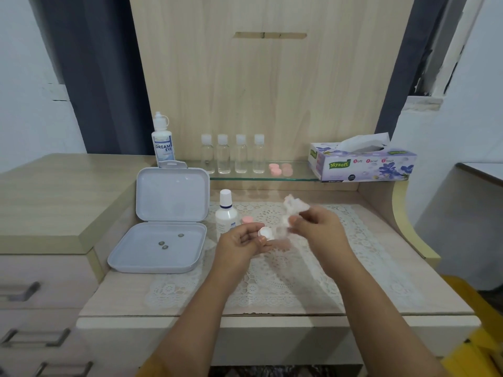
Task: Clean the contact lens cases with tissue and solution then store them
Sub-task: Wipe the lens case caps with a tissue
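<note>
Two hands meet above the lace mat: left hand pinches a white lens case, right hand grips crumpled tissue. An open storage box lies left of them, a solution bottle just behind

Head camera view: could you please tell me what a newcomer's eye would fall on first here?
First, the two hands over the lace mat: the left hand pinches a small white lens case piece, while the right hand holds a crumpled tissue. Next, the open grey box on the left, and the floral tissue box at the right end of the glass shelf.
</note>
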### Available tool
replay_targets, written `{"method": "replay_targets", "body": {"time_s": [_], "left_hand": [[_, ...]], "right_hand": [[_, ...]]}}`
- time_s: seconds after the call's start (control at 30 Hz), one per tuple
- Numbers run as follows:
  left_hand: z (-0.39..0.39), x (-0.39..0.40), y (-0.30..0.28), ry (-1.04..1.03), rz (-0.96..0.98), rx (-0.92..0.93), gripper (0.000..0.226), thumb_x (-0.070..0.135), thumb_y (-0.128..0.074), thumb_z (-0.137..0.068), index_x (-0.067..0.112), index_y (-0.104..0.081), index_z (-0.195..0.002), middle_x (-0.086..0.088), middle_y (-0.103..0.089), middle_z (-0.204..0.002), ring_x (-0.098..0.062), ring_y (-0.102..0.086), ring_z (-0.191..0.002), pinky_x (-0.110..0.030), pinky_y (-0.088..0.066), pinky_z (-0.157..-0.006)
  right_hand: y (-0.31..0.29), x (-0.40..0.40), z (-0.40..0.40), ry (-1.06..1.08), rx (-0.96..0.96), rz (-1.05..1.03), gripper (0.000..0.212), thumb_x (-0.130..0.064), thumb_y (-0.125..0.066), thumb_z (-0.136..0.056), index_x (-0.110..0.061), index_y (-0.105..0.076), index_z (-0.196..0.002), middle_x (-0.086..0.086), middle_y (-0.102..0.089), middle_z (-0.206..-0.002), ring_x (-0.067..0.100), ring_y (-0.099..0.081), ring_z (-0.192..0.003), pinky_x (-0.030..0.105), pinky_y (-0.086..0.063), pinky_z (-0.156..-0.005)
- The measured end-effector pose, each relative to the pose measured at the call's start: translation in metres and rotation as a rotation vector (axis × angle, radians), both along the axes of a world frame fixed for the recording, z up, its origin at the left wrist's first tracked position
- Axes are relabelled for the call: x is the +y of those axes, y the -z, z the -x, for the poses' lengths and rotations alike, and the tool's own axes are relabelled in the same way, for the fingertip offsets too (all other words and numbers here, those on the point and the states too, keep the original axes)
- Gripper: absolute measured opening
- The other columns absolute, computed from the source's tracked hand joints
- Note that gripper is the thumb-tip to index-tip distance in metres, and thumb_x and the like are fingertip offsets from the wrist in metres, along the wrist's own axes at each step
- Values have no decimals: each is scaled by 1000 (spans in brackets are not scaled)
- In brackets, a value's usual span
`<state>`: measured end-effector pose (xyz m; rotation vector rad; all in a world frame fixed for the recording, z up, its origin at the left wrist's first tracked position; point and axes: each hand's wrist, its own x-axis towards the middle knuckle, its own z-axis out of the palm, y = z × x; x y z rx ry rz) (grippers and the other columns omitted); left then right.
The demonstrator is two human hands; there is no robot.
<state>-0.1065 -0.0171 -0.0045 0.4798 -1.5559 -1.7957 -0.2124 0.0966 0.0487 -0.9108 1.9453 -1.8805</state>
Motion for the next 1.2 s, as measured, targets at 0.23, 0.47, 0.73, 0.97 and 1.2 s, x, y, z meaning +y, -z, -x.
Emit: {"method": "replay_targets", "body": {"time_s": [0.23,0.47,0.73,0.97,1.2], "left_hand": [[-1,0,-1,33,2,14,21,-9,-60,-87,6,-68,-99,-16,-72,-87,-31,-71,-86,-28,-57,-76],[-1,0,-1,11,39,29,19,-7,-59,-88,4,-71,-99,-14,-74,-89,-26,-71,-86,-33,-58,-79],[0,0,2,-8,55,9,18,-7,-60,-87,3,-72,-97,-16,-73,-87,-26,-71,-83,-33,-58,-78],[-3,2,-1,-2,62,30,18,-5,-62,-87,6,-72,-96,-6,-74,-76,-15,-71,-72,-23,-57,-69],[-3,2,-2,17,55,29,22,-7,-58,-88,9,-72,-94,-12,-74,-85,-20,-71,-80,-23,-56,-72]], "right_hand": [[18,-21,-24,117,-51,167,11,-10,-70,-86,-18,-62,-89,2,-69,-89,12,-64,-80,22,-52,-70],[40,-21,-22,195,877,-236,20,-16,-63,-84,-24,-68,-102,-7,-65,-94,17,-57,-90,37,-46,-79],[13,-23,-16,33,1111,-519,24,-17,-54,-90,-21,-64,-112,-1,-60,-103,21,-54,-98,31,-36,-80],[6,-27,-9,-89,1100,-651,22,-14,-51,-94,-17,-69,-107,0,-54,-96,18,-52,-95,25,-34,-66],[12,-19,-14,-127,1113,-594,17,-10,-55,-90,-18,-65,-102,-1,-49,-98,20,-50,-90,26,-37,-61]]}}
